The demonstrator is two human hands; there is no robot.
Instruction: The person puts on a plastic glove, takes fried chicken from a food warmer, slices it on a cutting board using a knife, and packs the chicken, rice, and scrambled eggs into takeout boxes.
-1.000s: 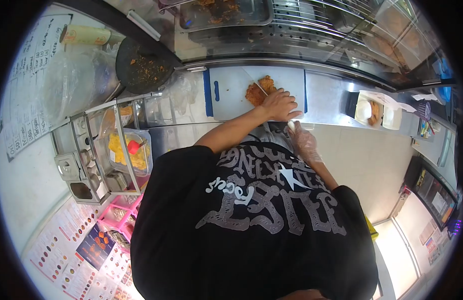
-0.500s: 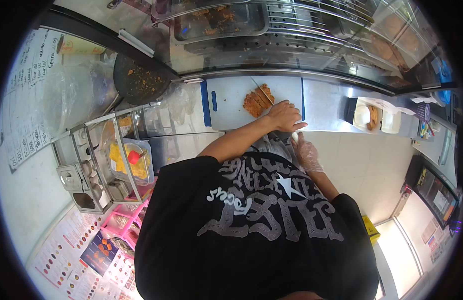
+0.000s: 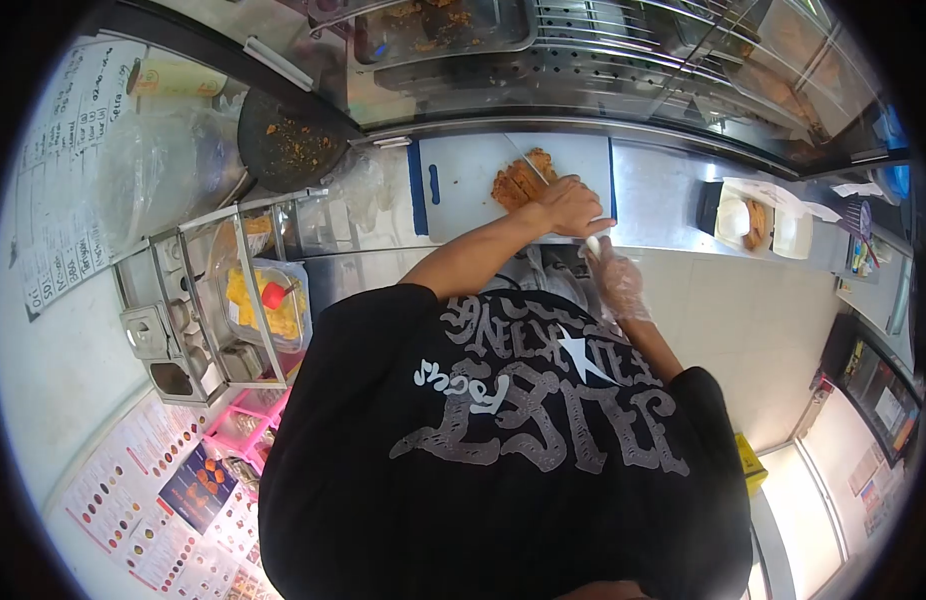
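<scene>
A breaded fried cutlet [image 3: 521,181], cut into strips, lies on the white cutting board [image 3: 463,165] with blue edges. The blade of a knife [image 3: 524,154] runs slantwise across the cutlet and passes under my left hand [image 3: 572,207]. That hand is bare, its fingers curled over the blade and its thumb sticking out to the right. My right hand [image 3: 619,282], in a clear plastic glove, is closed around the knife's white handle at the board's front edge.
Right of the board, an open takeaway box [image 3: 733,220] holds a brown fried piece. A dark pan [image 3: 288,145] with crumbs stands at the left, above a rack with a tub of yellow food [image 3: 251,300]. A glass display case [image 3: 623,90] borders the counter's far side.
The whole view has shifted slightly. Both hands stay on the knife, and its blade still lies across the cutlet at nearly the same slant.
</scene>
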